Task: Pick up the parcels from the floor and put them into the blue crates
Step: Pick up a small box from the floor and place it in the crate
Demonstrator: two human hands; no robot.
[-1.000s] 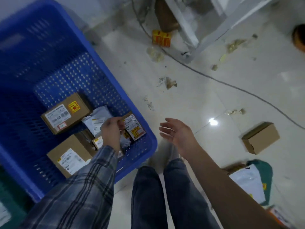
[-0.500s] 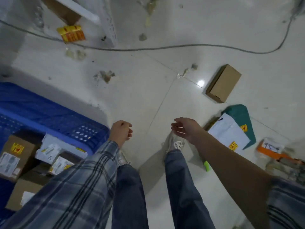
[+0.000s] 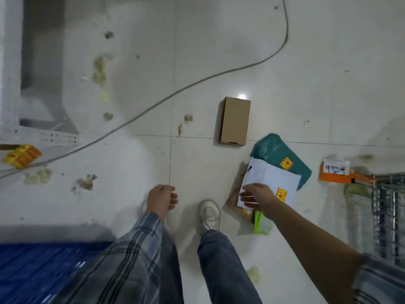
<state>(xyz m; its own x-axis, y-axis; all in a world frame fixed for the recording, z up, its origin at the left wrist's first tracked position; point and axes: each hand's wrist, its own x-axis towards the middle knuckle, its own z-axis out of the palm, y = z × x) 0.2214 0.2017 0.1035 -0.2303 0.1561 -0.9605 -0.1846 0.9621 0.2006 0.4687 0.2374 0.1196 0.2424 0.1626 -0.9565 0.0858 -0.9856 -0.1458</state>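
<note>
Right hand (image 3: 256,197) over white mailer (image 3: 270,181) edge, perhaps touching.

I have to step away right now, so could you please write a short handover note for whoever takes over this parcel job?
Left hand: holds nothing, fingers loosely curled, hanging over the floor.
Right hand: reaching over the white mailer, fingers extended; no grip visible.
Parcels on the floor: white mailer on top of the teal mailer, a brown flat parcel and a green packet beneath, and a cardboard box apart.
Blue crate: lower left; contents not visible.
Left to do: all these parcels into the crate.
</note>
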